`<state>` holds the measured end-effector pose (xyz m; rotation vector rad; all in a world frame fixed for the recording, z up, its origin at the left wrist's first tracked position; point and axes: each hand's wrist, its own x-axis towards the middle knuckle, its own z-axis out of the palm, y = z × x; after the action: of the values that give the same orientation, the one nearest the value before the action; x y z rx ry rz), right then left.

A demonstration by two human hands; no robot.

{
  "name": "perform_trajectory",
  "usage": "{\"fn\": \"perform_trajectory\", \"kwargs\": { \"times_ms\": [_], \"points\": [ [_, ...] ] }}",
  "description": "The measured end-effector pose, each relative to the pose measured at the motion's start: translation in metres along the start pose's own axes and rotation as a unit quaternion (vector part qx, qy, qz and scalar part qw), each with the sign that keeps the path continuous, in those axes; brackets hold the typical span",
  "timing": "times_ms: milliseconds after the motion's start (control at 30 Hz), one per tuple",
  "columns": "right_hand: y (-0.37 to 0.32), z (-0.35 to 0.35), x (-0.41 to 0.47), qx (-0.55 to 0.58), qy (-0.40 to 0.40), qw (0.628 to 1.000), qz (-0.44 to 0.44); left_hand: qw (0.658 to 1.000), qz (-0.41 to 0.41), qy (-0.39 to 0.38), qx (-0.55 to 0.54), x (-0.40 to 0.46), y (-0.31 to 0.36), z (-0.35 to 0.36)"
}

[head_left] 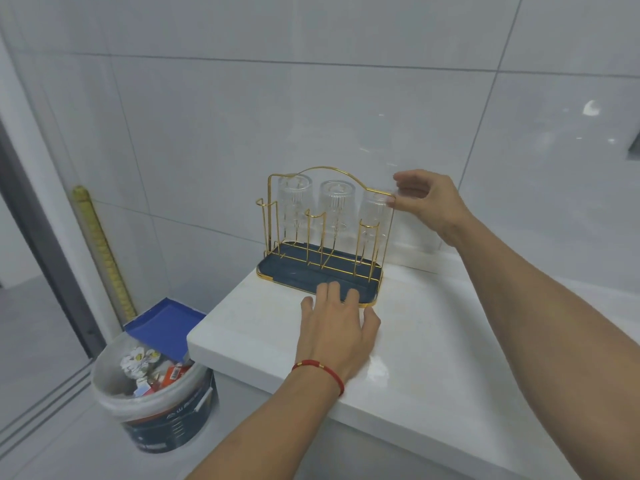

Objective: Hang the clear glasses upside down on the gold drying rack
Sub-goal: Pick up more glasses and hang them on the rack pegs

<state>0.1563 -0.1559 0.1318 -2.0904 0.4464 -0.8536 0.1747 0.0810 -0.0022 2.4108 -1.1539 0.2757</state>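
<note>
The gold drying rack [320, 237] stands on the white counter [415, 341], at 12 o'clock from the person. Three clear glasses are inverted on the rear pegs: left glass [294, 202], middle glass [336, 206], right glass [375, 216]. The three front pegs are bare.

The right hand [427, 199], at 2 o'clock, has fingertips on the right glass at the rack's upper right corner; whether it grips or only touches, I cannot tell. The left hand [337, 327], at 6 o'clock, lies flat and released, fingers resting on the dark tray [298, 275], steadying it.

Judgement: the third glass is being seated. No further glasses are visible. The next move calls for a gentle release without tilting the glass or rack.
</note>
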Motion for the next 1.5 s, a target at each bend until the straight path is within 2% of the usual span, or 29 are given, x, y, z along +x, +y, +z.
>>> {"fn": "perform_trajectory", "kwargs": {
  "times_ms": [100,267,333,433,500,633,767,900,967,1033,1100,1167,1300,1400,1433,1500],
  "points": [
    [0.006,-0.013,-0.034,-0.018,0.094,0.995,-0.026,0.999,0.027,0.039,-0.013,-0.004,0.004,-0.005],
    [0.028,-0.041,-0.122,-0.097,0.029,0.995,0.011,0.994,0.066,0.085,-0.028,-0.008,0.008,-0.017],
    [0.039,-0.056,-0.158,-0.117,0.034,0.992,0.032,0.993,0.081,0.08,-0.03,-0.01,0.011,-0.019],
    [0.055,-0.085,-0.204,-0.153,0.086,0.982,0.065,0.996,0.033,0.064,-0.056,-0.013,0.013,-0.021],
    [0.065,-0.109,-0.231,-0.168,0.152,0.969,0.096,0.992,0.032,0.069,-0.097,-0.019,0.019,-0.019],
    [0.082,-0.153,-0.272,-0.202,0.294,0.919,0.167,0.988,0.023,0.028,-0.153,-0.019,0.078,-0.015],
    [0.091,-0.168,-0.296,-0.228,0.403,0.86,0.213,0.976,0.093,0.022,-0.195,-0.022,0.171,0.004],
    [0.097,-0.172,-0.299,-0.169,0.517,0.797,0.262,0.956,0.066,-0.054,-0.281,-0.031,0.244,0.023],
    [0.101,-0.177,-0.297,-0.126,0.555,0.774,0.278,0.932,0.074,-0.092,-0.342,-0.036,0.264,0.03],
    [0.107,-0.183,-0.293,-0.088,0.56,0.778,0.271,0.886,0.087,-0.147,-0.432,-0.043,0.273,0.034],
    [0.115,-0.19,-0.288,-0.084,0.545,0.787,0.277,0.863,0.111,-0.173,-0.462,-0.049,0.275,0.037],
    [0.121,-0.197,-0.284,-0.114,0.535,0.781,0.3,0.87,0.111,-0.155,-0.455,-0.049,0.273,0.039],
    [0.121,-0.198,-0.281,-0.173,0.517,0.764,0.346,0.893,0.027,-0.119,-0.433,-0.041,0.262,0.032],
    [0.115,-0.195,-0.282,-0.204,0.497,0.767,0.351,0.901,0.03,-0.098,-0.422,-0.038,0.248,0.026],
    [0.112,-0.193,-0.282,-0.209,0.486,0.777,0.341,0.904,0.044,-0.094,-0.415,-0.037,0.24,0.024],
    [0.103,-0.186,-0.283,-0.191,0.441,0.831,0.278,0.901,0.072,-0.089,-0.418,-0.034,0.224,0.019]
  ]
}}
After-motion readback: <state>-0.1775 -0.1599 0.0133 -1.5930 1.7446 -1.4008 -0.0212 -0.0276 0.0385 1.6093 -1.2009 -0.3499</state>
